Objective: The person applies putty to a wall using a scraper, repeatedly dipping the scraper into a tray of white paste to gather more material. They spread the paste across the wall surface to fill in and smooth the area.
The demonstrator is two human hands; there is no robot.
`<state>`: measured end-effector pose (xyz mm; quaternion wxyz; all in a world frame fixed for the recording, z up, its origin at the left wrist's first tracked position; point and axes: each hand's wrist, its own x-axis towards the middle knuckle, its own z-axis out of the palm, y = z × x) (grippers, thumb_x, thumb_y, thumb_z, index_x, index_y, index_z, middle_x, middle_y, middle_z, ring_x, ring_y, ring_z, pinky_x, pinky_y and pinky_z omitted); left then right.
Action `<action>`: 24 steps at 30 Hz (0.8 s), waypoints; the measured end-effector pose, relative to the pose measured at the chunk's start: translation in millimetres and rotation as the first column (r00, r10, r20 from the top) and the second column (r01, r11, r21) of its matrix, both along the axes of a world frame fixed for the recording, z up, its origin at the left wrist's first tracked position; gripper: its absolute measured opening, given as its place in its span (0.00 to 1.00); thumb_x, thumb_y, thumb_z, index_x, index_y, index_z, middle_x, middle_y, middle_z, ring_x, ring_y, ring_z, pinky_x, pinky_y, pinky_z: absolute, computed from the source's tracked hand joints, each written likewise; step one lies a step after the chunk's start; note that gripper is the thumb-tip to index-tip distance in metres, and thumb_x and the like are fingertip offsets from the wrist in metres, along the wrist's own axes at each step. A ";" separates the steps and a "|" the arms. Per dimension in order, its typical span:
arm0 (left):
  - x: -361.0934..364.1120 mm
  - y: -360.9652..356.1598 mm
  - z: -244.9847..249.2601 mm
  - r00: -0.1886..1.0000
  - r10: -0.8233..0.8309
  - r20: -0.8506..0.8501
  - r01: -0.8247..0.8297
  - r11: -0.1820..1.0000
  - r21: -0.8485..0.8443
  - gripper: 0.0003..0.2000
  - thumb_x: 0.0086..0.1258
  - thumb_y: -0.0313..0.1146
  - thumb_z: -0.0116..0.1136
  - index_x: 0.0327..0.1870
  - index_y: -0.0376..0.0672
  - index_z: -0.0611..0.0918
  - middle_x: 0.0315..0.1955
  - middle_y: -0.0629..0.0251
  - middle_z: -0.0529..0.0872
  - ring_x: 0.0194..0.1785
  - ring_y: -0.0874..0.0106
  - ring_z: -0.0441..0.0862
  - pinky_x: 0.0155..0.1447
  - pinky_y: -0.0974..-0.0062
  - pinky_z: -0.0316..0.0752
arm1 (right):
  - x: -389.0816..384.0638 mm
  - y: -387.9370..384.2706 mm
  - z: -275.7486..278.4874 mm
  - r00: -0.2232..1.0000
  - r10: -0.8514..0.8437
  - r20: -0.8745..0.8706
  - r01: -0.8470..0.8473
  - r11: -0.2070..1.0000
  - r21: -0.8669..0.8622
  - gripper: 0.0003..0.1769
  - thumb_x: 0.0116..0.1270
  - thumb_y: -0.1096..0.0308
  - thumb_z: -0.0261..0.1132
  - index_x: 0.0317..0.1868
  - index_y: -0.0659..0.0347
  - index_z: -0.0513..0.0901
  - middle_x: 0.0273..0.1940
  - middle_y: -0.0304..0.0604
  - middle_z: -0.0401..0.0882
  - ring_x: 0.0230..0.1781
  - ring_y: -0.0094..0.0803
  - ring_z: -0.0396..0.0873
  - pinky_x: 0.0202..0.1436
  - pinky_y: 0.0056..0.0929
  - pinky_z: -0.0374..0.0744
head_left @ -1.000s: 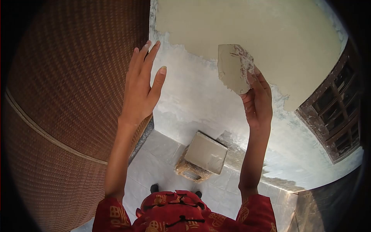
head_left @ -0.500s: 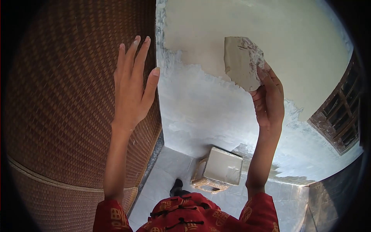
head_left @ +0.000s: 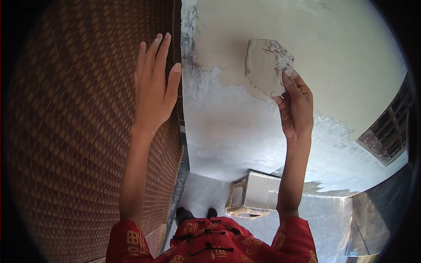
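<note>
In my right hand (head_left: 298,107) is a flat, roughly square scraper (head_left: 263,65) smeared with beige putty, pinched by its right edge between thumb and fingers. Its blade lies close over the wall (head_left: 228,118), where smooth beige putty above meets a ragged border with whitish, bare-looking surface below. My left hand (head_left: 153,85) is raised with its fingers stretched out and nothing in it. Behind that hand stands a brown woven panel (head_left: 87,109), and the thumb points up near the panel's right edge.
On the tiled floor (head_left: 204,188) by the wall's foot stands a stool (head_left: 237,199) bearing a putty-coated board (head_left: 261,193). A dark wooden lattice window (head_left: 388,127) is set in the wall at the right. My feet show below, left of the stool.
My right hand and the scraper have shifted slightly left and up. My left hand has risen a little, still spread. The view has tilted, and both feet now show.
</note>
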<state>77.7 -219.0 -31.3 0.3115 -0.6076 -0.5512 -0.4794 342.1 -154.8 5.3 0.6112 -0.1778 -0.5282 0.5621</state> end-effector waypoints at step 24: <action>-87.8 210.4 -57.1 0.992 -0.110 -0.063 0.121 0.966 0.226 0.26 0.77 0.46 0.38 0.74 0.50 0.63 0.73 0.52 0.58 0.75 0.43 0.50 0.69 0.42 0.51 | -148.4 115.4 -184.7 0.397 -0.913 -0.096 -0.011 -0.110 0.994 0.16 0.60 0.67 0.68 0.50 0.49 0.85 0.57 0.32 0.80 0.60 0.29 0.76 0.71 0.39 0.67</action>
